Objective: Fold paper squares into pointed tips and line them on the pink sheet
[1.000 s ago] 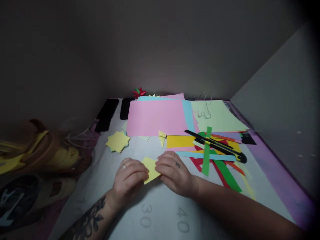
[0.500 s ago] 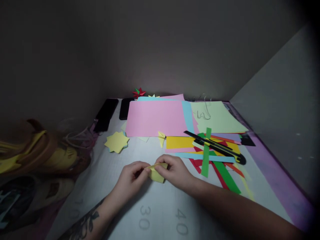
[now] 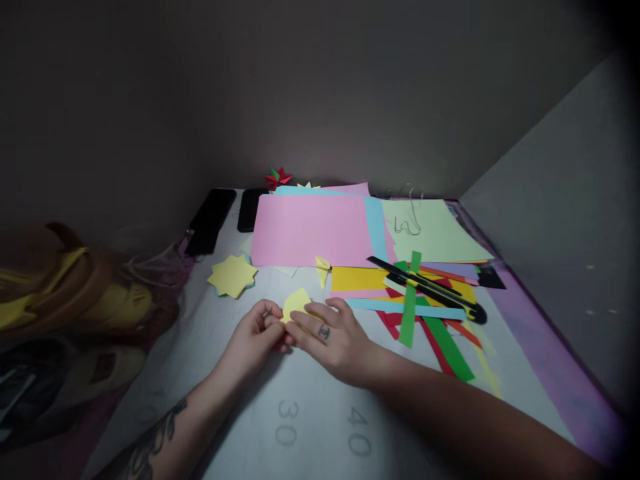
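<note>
A small piece of folded yellow paper (image 3: 297,302) is between my two hands, its upper part showing above the fingers. My left hand (image 3: 260,332) pinches the paper's lower left edge with curled fingers. My right hand (image 3: 336,339) lies across the front of it from the right, fingers pointing left and gripping it; its lower part is hidden behind them. Just beyond, a small folded yellow paper piece (image 3: 323,271) lies by the pink sheet. To the left rests a star-shaped stack of yellow paper (image 3: 233,276).
Pink paper sheets (image 3: 310,230) and pale green sheets (image 3: 433,230) lie at the back. A black utility knife (image 3: 435,290) rests on coloured paper strips (image 3: 410,310) at the right. Two dark phones (image 3: 214,212) and a red-green paper star (image 3: 278,177) are near the wall. A brown bag (image 3: 90,287) stands left.
The yellow paper has been turned and moved slightly left and up. My right hand has rolled over, its back and straighter fingers now facing me; the left hand moved a little left.
</note>
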{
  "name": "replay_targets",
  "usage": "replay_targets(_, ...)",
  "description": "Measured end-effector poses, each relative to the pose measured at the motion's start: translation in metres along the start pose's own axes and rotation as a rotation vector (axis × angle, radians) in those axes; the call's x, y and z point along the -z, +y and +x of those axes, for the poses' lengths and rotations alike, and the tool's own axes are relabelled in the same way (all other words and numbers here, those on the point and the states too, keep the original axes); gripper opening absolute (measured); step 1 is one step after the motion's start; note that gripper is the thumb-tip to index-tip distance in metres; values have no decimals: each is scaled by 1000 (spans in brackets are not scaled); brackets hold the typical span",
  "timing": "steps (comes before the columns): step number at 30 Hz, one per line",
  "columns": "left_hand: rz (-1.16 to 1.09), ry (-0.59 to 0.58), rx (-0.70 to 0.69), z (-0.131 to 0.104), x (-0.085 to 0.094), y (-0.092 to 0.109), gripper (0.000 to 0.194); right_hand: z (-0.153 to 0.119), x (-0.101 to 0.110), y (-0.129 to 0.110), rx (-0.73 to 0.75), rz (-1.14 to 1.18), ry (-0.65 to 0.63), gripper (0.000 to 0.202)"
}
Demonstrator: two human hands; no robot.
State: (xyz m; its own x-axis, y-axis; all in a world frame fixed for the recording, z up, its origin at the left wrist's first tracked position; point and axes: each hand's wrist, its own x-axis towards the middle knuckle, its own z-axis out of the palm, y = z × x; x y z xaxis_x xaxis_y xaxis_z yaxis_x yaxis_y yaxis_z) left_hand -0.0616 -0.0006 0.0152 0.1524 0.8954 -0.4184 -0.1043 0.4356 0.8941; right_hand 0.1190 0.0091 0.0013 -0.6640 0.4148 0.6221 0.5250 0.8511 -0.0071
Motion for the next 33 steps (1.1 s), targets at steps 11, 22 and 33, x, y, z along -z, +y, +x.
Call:
replay_targets(11, 1035, -78, -696, 0, 28, -2, 22, -4, -3, 26, 48, 220, -198, 20)
replay_targets(22, 1317, -310, -978, -2, 33, -1, 26, -12, -6, 31, 28, 275, -230, 24)
replay_targets(33, 1362, -322, -1048, -3, 31, 1, 26, -11, -10, 39, -1, 403, -223, 21)
